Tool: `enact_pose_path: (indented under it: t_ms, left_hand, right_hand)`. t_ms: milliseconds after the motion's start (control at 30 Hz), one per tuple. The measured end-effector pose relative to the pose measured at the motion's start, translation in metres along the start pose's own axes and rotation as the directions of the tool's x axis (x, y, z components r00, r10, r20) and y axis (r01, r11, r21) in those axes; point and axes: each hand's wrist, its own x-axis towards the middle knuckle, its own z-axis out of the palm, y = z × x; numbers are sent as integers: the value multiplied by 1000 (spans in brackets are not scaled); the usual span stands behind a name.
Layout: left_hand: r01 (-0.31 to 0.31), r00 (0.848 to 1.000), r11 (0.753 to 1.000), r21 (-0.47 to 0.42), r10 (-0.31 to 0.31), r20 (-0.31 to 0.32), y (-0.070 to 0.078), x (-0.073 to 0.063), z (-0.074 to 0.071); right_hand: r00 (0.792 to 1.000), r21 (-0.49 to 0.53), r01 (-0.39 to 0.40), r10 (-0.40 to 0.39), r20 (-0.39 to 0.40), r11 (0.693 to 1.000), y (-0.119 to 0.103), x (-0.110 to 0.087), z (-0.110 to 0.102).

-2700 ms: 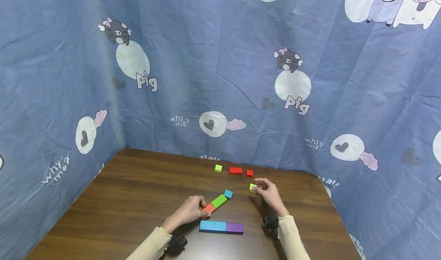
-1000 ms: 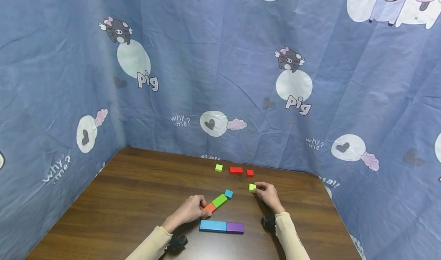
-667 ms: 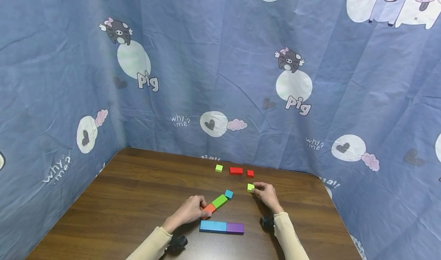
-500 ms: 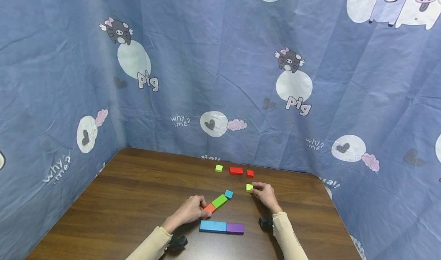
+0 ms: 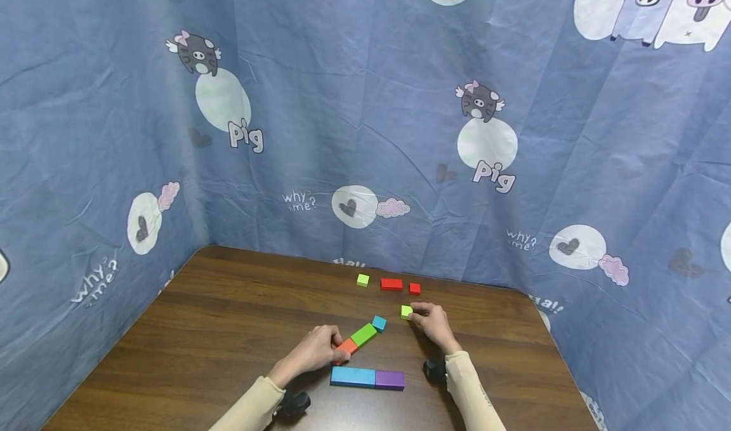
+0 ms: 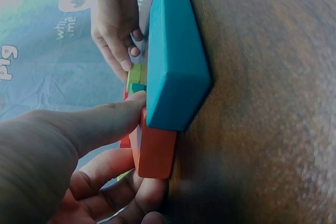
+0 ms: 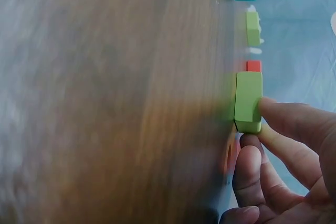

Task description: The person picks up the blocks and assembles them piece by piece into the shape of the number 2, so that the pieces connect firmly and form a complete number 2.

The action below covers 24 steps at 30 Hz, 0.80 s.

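Note:
My left hand (image 5: pixel 314 350) pinches an orange block (image 6: pixel 157 150) between thumb and fingers. The orange block meets the end of a green block (image 5: pixel 363 335), and a small blue cube (image 5: pixel 379 323) sits at that block's far end. Nearer to me lie a long blue block (image 5: pixel 353 376) and a purple block (image 5: pixel 389 379), end to end. To the right, my right hand (image 5: pixel 433 323) holds a small yellow-green cube (image 7: pixel 249 98) at the table surface, its thumb and fingertips on the cube's side.
Along the table's far side lie another yellow-green cube (image 5: pixel 362 280), a red block (image 5: pixel 391 284) and a red cube (image 5: pixel 414 289). A blue printed curtain (image 5: pixel 365 132) hangs behind and beside the brown wooden table (image 5: pixel 228 310).
My right hand has moved left with the yellow-green cube, closer to the small blue cube. My left hand has stayed at the orange block.

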Motion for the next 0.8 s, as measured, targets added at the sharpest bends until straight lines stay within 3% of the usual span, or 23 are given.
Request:
enact_pose_path:
  t_ms: [200, 567, 800]
  left_hand:
    - [5, 1000, 1000, -7, -5, 9, -1, 0, 1]
    - [16, 1000, 1000, -11, -16, 8, 0, -1, 1]
    - [7, 1000, 1000, -1, -7, 3, 0, -1, 1]
  right_hand:
    - [1000, -15, 15, -15, 10, 1000, -3, 0, 4]
    - [999, 47, -5, 3, 47, 999, -8, 2, 14]
    - [999, 24, 30, -31, 43, 999, -10, 3, 19]
